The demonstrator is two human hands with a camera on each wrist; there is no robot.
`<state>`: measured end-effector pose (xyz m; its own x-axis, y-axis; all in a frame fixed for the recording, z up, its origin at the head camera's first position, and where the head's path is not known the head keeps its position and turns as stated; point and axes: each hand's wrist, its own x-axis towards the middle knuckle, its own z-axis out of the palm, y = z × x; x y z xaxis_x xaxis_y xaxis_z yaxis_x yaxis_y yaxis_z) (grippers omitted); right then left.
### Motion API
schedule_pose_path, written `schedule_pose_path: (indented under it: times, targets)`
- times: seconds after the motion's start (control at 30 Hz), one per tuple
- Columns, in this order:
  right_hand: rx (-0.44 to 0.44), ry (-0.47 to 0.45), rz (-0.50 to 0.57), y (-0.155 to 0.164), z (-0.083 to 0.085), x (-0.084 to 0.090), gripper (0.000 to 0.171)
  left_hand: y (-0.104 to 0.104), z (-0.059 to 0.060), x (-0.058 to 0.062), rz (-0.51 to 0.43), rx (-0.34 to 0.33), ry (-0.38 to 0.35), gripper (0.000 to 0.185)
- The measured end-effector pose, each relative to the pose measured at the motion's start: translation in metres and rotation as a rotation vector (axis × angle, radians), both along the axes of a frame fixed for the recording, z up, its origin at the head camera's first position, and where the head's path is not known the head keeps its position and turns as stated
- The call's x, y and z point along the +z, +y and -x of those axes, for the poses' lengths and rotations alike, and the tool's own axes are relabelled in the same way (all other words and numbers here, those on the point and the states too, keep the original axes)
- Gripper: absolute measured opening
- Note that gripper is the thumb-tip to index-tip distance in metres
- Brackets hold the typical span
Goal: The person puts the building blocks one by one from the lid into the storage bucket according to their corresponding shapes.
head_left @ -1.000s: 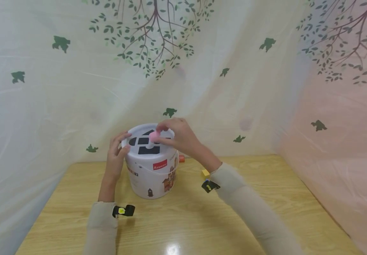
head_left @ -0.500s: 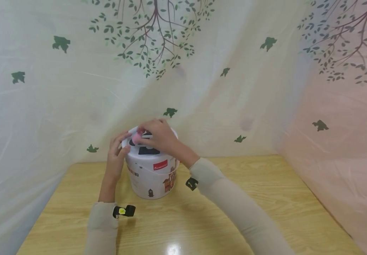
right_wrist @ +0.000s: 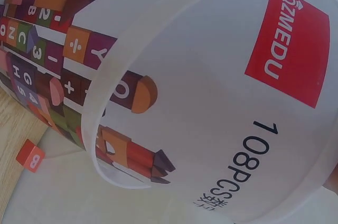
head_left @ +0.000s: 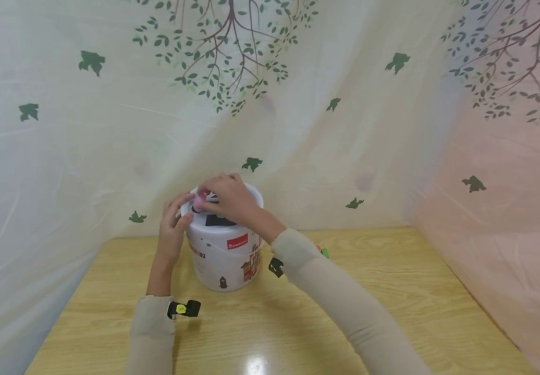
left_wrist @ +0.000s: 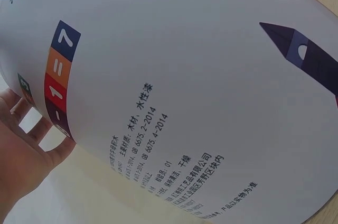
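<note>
A white bucket (head_left: 218, 268) with printed block pictures stands on the table, its lid (head_left: 257, 195) pierced by dark shaped holes. My right hand (head_left: 232, 199) pinches a small pink block (head_left: 198, 202) at the hole on the lid's left side. How deep the block sits is hidden by the fingers. Against the bucket's left rim rests my left hand (head_left: 171, 232), fingers spread. In the left wrist view the left hand's fingers (left_wrist: 39, 131) touch the bucket wall (left_wrist: 185, 55). The right wrist view shows the bucket's side (right_wrist: 206, 92) and its white handle (right_wrist: 103, 76).
Behind the right sleeve, a green block (head_left: 324, 253) lies on the wooden table (head_left: 392, 291). A red block (right_wrist: 30, 155) marked 8 sits beside the bucket in the right wrist view. A leaf-printed curtain (head_left: 298, 198) hangs just behind the table.
My right hand has carried the pink block leftwards across the lid, from near its middle to the left hole. The left hand has stayed on the rim.
</note>
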<state>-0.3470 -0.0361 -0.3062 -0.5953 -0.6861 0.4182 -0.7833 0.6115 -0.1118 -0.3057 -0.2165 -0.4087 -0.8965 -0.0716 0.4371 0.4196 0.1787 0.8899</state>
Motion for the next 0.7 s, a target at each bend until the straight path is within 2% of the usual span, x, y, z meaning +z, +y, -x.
schedule_pose_path:
  times: [0.27, 0.7]
  targets:
    - [-0.015, 0.008, -0.043, -0.0053, -0.0058, 0.0023, 0.036, -0.0001, 0.002, -0.0015, -0.001, 0.001, 0.011, 0.049]
    - [-0.053, 0.026, -0.069, -0.0014, -0.0049, -0.0015, 0.043, 0.0012, 0.0005, -0.0003, -0.004, -0.001, 0.009, 0.048]
